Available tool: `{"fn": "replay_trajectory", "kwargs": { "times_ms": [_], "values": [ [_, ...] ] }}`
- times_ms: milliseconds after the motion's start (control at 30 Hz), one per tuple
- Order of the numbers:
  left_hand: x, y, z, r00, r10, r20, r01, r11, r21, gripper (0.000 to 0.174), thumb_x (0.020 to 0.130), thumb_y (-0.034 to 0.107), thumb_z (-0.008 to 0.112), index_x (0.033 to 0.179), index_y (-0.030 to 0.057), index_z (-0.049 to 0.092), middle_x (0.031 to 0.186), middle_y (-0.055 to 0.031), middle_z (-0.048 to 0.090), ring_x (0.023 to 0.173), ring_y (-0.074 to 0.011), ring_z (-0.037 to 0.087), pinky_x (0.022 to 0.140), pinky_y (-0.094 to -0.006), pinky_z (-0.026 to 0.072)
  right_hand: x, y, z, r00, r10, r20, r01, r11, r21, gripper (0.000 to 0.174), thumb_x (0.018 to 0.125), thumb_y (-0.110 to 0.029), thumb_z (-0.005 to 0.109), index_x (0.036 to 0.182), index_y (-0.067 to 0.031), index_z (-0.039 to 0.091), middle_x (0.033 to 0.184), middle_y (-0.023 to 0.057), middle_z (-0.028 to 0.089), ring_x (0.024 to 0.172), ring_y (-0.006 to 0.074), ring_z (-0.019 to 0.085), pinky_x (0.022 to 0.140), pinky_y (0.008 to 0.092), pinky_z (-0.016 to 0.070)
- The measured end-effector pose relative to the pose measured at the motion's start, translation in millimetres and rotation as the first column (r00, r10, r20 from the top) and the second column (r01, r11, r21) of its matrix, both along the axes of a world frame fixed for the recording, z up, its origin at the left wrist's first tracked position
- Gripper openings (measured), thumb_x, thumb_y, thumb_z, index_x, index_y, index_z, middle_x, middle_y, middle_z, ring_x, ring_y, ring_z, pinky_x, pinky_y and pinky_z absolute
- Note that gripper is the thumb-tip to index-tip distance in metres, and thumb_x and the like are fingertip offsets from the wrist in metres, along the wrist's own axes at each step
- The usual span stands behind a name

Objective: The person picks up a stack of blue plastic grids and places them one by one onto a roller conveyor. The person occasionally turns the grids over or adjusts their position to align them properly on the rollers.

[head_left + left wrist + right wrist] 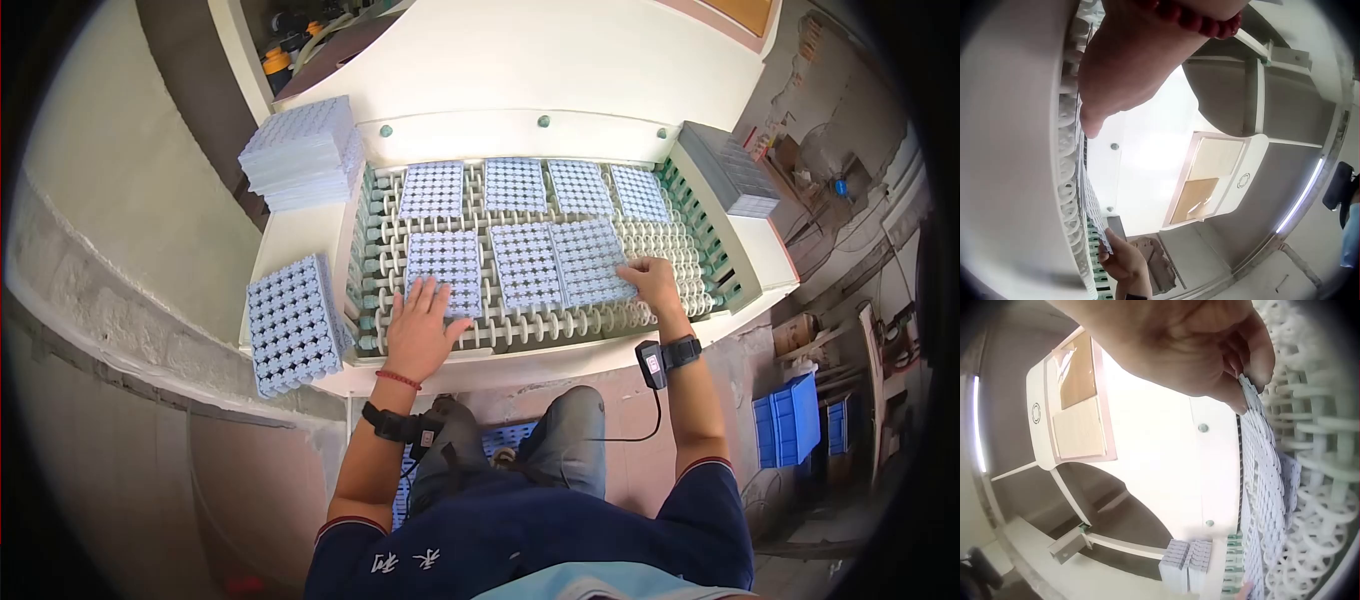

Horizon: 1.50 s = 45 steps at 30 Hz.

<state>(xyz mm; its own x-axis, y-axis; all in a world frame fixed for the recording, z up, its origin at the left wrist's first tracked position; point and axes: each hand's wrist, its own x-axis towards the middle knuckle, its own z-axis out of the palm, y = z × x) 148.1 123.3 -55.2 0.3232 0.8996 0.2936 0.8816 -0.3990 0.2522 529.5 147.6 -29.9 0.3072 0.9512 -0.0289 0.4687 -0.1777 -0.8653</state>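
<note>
Light blue perforated sheets lie in two rows on the white rollers. My right hand pinches the right edge of the front row's rightmost sheet; in the right wrist view, thumb and fingers hold that sheet's edge, tilted above the rollers. My left hand rests with spread, straight fingers on the near edge of the front row's leftmost sheet. Between these lies another sheet. The left wrist view shows the left hand over the rollers and the right hand at the raised sheet edge.
Stacks of blue sheets stand on the machine's left side, one at the back and one leaning in front. A grey stack sits on the right ledge. Blue crates stand on the floor at right.
</note>
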Motion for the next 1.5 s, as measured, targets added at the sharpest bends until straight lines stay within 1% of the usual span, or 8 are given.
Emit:
{"fn": "replay_trajectory", "kwargs": {
  "times_ms": [200, 500, 700, 800, 967, 1033, 1233, 1500],
  "values": [
    [2.5, 6.0, 3.5, 1.0, 0.015, -0.005, -0.015, 1.0, -0.014, 0.059, 0.084, 0.043, 0.056, 0.126, 0.003, 0.047, 0.136, -0.0199, 0.039, 0.129, -0.0347, 0.032, 0.106, -0.0502, 0.022, 58.3, -0.8, -10.3, 0.957, -0.117, 0.267, 0.12, 0.993, 0.004, 0.03, 0.066, -0.025, 0.075, 0.08, 0.0009, 0.07, 0.07, 0.0126, 0.067, 0.065, 0.02, 0.064, 0.063, 0.0321, 0.0493],
    [-2.4, -30.7, 18.5, 0.99, -0.055, 0.126, 0.042, 0.993, 0.107, 0.055, 0.083, 0.036, 0.061, 0.119, -0.0034, 0.05, 0.133, -0.0241, 0.038, 0.13, -0.0374, 0.029, 0.106, -0.0516, 0.0214, 149.3, -21.7, 11.7, 0.788, -0.284, 0.546, 0.328, 0.944, 0.018, 0.028, 0.068, -0.024, 0.072, 0.084, -0.0007, 0.07, 0.072, 0.0122, 0.067, 0.063, 0.0192, 0.064, 0.06, 0.0313, 0.0489],
    [-7.7, -66.2, 30.9, 0.93, -0.209, 0.304, 0.151, 0.967, 0.203, 0.044, 0.077, 0.018, 0.068, 0.113, -0.0029, 0.053, 0.128, -0.0231, 0.045, 0.122, -0.0402, 0.04, 0.1, -0.0433, 0.035, 154.9, -54.3, 8.1, 0.923, -0.179, -0.339, 0.242, 0.958, 0.152, 0.02, 0.083, -0.014, 0.062, 0.093, 0.0025, 0.065, 0.071, 0.0005, 0.061, 0.059, 0.0099, 0.056, 0.051, 0.023, 0.0443],
    [-16.8, -90.7, 40.9, 0.853, -0.294, 0.432, 0.13, 0.92, 0.369, 0.032, 0.074, 0.009, 0.064, 0.103, -0.0036, 0.056, 0.116, -0.0207, 0.053, 0.112, -0.0402, 0.05, 0.097, -0.0457, 0.0378, 71.3, -66.6, 21.0, 0.768, 0.039, -0.639, 0.11, 0.975, 0.192, 0.014, 0.086, -0.01, 0.06, 0.098, -0.0014, 0.06, 0.087, 0.0016, 0.063, 0.067, 0.0063, 0.057, 0.056, 0.0182, 0.0458],
    [-66.8, -127.5, 60.3, 0.923, -0.006, 0.385, -0.256, 0.737, 0.625, 0.041, 0.079, 0.015, 0.059, 0.113, -0.0067, 0.05, 0.117, -0.0235, 0.051, 0.111, -0.0424, 0.047, 0.096, -0.0477, 0.0343, -49.6, -64.4, 25.6, 0.514, 0.274, -0.813, -0.225, 0.957, 0.181, 0.019, 0.081, -0.007, 0.066, 0.098, -0.0005, 0.059, 0.088, 0.0054, 0.064, 0.078, 0.0103, 0.061, 0.065, 0.0203, 0.0498],
    [-92.7, -125.9, 63.6, 0.694, 0.343, 0.633, -0.705, 0.505, 0.498, 0.047, 0.087, 0.022, 0.054, 0.122, -0.0078, 0.043, 0.124, -0.0246, 0.046, 0.116, -0.0411, 0.041, 0.1, -0.0462, 0.0302, -120.9, -50.5, 38.0, 0.41, 0.354, -0.841, -0.424, 0.89, 0.168, 0.021, 0.081, -0.007, 0.066, 0.099, 0.0022, 0.059, 0.085, 0.0078, 0.064, 0.063, 0.011, 0.06, 0.052, 0.0212, 0.0497],
    [-116.6, -128.6, 47.0, 0.677, 0.419, 0.605, -0.668, 0.696, 0.265, 0.052, 0.089, 0.026, 0.053, 0.124, -0.0079, 0.039, 0.127, -0.0285, 0.04, 0.118, -0.0417, 0.037, 0.1, -0.047, 0.0286, -267.6, -23.1, 69.0, 0.401, 0.437, -0.805, -0.638, 0.764, 0.097, 0.026, 0.082, -0.011, 0.066, 0.101, 0.0053, 0.057, 0.084, 0.0075, 0.063, 0.063, 0.0107, 0.059, 0.053, 0.0217, 0.0521],
    [-115.5, -134.5, 61.3, 0.809, 0.426, 0.404, -0.579, 0.697, 0.424, 0.056, 0.082, 0.035, 0.061, 0.121, -0.0031, 0.047, 0.136, -0.0229, 0.035, 0.128, -0.0475, 0.024, 0.1, -0.0558, 0.0253, -339.6, 5.0, 74.5, 0.547, 0.618, -0.564, -0.784, 0.614, -0.088, 0.03, 0.083, -0.02, 0.066, 0.101, 0.0036, 0.06, 0.08, 0.0048, 0.062, 0.066, 0.0112, 0.06, 0.053, 0.0245, 0.055]
  ]
}}
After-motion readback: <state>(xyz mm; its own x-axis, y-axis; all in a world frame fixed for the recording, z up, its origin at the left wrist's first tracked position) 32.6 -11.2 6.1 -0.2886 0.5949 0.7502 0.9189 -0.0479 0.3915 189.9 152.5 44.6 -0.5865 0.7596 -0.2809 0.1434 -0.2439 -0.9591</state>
